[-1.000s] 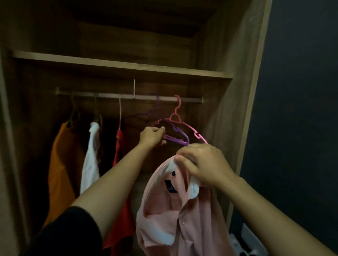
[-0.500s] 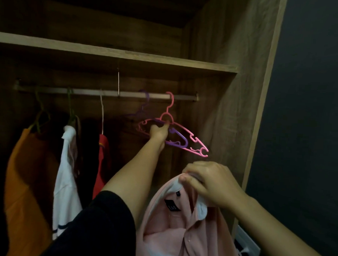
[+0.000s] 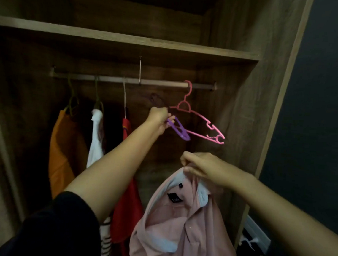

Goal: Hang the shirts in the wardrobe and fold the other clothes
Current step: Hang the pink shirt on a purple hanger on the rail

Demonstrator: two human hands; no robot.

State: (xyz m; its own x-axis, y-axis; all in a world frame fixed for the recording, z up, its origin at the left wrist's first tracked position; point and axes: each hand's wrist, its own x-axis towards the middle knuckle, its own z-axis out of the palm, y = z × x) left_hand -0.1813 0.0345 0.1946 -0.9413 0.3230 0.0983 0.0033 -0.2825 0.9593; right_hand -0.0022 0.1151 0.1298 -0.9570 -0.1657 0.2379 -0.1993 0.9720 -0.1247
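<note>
"Head view takes in most of the wardrobe [image 3: 244, 57], so how far along is this, would you say?"

"Partway, I'd judge. Three pieces hang on the rail [image 3: 108, 79]: an orange garment [image 3: 64, 152] at the left, a white garment [image 3: 95, 144] beside it, then a red garment [image 3: 128, 203]. No folded clothes are in sight, so that half looks undone."

"And the pink shirt [image 3: 179, 225]?"

"Not hung yet. It dangles in front of the wardrobe's right half, below the rail, on no hanger. The right hand [image 3: 203, 168] holds it up, fingers pinching the collar."

"What's the left hand [image 3: 158, 115] doing?"

"It reaches up and in, fingers curled round one end of a purple hanger [image 3: 180, 131]. That hanger's hook seems to sit below the rail, though it's dim there. A pink hanger [image 3: 203, 125] just beside it is hooked on the rail, bare and tilted down to the right."

"So what's left for this one?"

"Getting a hanger into the shirt's shoulders, I'd guess, then hooking it on the rail."

"Any writing?"

"Only a small dark label [image 3: 175, 198] inside the collar. Pale marks on it, too small and blurred to read. No brand I can make out."
</note>
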